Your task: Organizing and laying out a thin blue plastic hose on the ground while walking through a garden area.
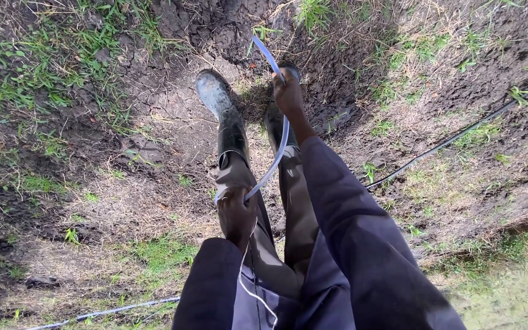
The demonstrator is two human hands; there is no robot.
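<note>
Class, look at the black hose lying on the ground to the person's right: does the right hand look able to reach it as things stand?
Probably not without stooping. The right hand is closed around the clear tube, stretched forward, and the black hose lies on the ground well off to the side. Nothing blocks the way.

The clear tube (279,146) stretched between both hands and crossed the space over the legs. Below it, two rubber boots (221,107) stood close together (almost no gap). Open ground lay to the left; on the right a black hose (459,131) crossed the soil.
</note>
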